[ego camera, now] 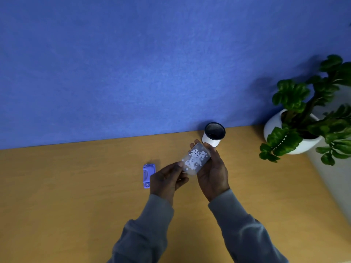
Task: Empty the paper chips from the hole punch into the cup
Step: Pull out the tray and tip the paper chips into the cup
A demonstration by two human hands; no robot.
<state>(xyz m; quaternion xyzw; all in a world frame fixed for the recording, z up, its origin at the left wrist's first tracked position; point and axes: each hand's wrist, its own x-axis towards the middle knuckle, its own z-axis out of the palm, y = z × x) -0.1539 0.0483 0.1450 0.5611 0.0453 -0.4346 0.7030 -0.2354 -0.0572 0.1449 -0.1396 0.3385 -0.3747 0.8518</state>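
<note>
Resting in the right hand [213, 172], chip tray [195, 158] near cup [213, 134].

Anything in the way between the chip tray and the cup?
Nothing. In the head view the tray, held by both hands, sits just short of the cup, with only the right hand's fingertips and bare desk between.
</note>
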